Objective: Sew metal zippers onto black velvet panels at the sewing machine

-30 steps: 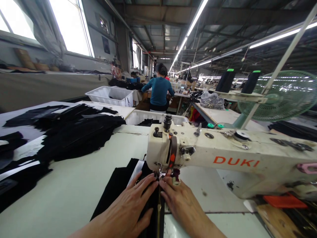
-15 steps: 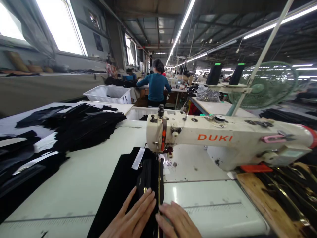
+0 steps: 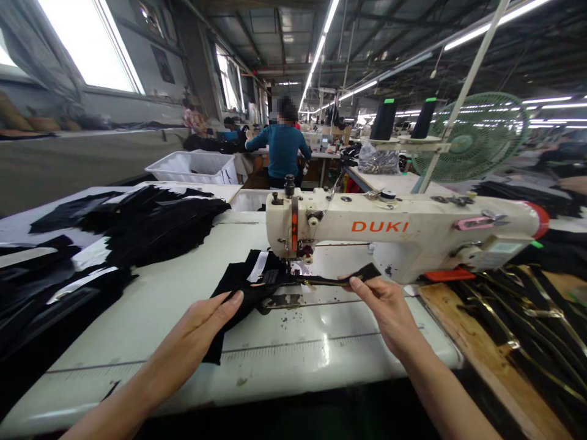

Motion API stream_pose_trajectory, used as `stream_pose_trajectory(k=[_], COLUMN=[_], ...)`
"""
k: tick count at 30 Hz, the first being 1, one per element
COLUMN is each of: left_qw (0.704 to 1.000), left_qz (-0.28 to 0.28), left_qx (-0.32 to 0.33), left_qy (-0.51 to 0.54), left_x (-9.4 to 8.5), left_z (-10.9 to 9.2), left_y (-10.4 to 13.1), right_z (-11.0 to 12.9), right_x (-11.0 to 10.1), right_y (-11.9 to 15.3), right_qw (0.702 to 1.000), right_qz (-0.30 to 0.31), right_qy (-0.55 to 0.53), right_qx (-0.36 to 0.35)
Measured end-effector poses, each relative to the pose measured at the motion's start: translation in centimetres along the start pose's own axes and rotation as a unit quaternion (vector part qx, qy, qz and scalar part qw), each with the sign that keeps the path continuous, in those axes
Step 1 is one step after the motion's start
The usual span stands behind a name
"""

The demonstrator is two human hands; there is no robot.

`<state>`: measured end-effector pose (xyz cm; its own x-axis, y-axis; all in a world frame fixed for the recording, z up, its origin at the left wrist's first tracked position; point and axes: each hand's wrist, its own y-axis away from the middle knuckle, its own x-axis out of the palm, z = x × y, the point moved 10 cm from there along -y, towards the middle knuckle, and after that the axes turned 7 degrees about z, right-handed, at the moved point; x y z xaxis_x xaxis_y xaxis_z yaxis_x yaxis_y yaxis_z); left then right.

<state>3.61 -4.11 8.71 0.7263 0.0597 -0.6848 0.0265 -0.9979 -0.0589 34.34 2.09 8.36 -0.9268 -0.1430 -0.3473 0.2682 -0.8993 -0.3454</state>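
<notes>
A black fabric piece (image 3: 238, 281) with a white strip lies partly under the head of the sewing machine (image 3: 330, 229). My left hand (image 3: 211, 318) pinches the fabric's near edge, thumb on top, left of the needle area. To the right, my right hand (image 3: 378, 299) grips the end of a black zipper tape (image 3: 328, 282) with gold teeth, between thumb and fingers. The tape stretches sideways from the fabric to my right hand, in front of the machine's needle. The needle itself is too small to make out clearly.
Piles of black fabric pieces (image 3: 156, 229) lie on the left. More gold-toothed zippers (image 3: 518, 311) rest on a wooden board (image 3: 472, 342) at right. Behind are a white bin (image 3: 192, 168), thread cones (image 3: 384, 121), a green fan (image 3: 477, 137) and a seated person (image 3: 282, 150).
Both hands have gone from lying flat near the needle line to gripping. The fabric's near part is lifted and turned, and the zipper tape now runs sideways toward the right hand.
</notes>
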Motion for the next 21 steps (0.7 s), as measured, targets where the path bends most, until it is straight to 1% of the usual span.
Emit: stream_pose_trajectory(k=[1,2,3,5,6,7,8,10,12,15,18,21], left_qw=[1.0,0.998,0.996,0.99,0.985,0.976,0.963,0.929,0.896,0.866,0.85,0.848], left_qz=[0.017,0.036,0.052,0.08,0.09,0.099,0.103,0.103,0.089,0.071,0.068,0.065], left_qx=[0.021,0.043,0.065,0.112,0.142,0.18,0.222,0.304,0.36,0.388,0.398,0.404], left_qy=[0.004,0.009,0.011,-0.01,-0.037,-0.072,-0.111,-0.186,-0.245,-0.309,-0.337,-0.337], left_x=[0.5,1.1,1.7,3.1,3.8,4.6,5.4,6.9,8.0,9.1,10.1,10.5], left_z=[-0.7,-1.2,-1.6,-2.0,-2.2,-2.5,-2.9,-3.8,-4.7,-5.2,-5.1,-4.9], left_y=[0.0,0.1,0.3,1.2,1.8,2.6,3.4,5.3,6.6,7.3,7.4,7.3], right_z=[0.7,1.5,2.5,4.2,4.7,5.0,5.0,4.6,4.1,3.7,4.2,4.8], right_x=[0.0,0.5,1.8,5.4,7.3,9.0,10.4,12.2,13.1,13.2,12.9,12.5], right_y=[-0.5,-0.5,-0.2,1.9,3.4,5.0,6.4,8.5,9.5,9.5,9.4,9.6], right_qw=[1.0,0.999,0.995,0.977,0.965,0.95,0.938,0.915,0.902,0.895,0.886,0.88], right_qz=[0.017,0.047,0.087,0.176,0.205,0.214,0.203,0.156,0.12,0.116,0.122,0.102], right_qy=[0.0,0.003,0.011,0.055,0.093,0.14,0.185,0.26,0.298,0.312,0.324,0.333], right_qx=[-0.007,-0.021,-0.042,-0.103,-0.138,-0.178,-0.213,-0.265,-0.287,-0.297,-0.309,-0.322])
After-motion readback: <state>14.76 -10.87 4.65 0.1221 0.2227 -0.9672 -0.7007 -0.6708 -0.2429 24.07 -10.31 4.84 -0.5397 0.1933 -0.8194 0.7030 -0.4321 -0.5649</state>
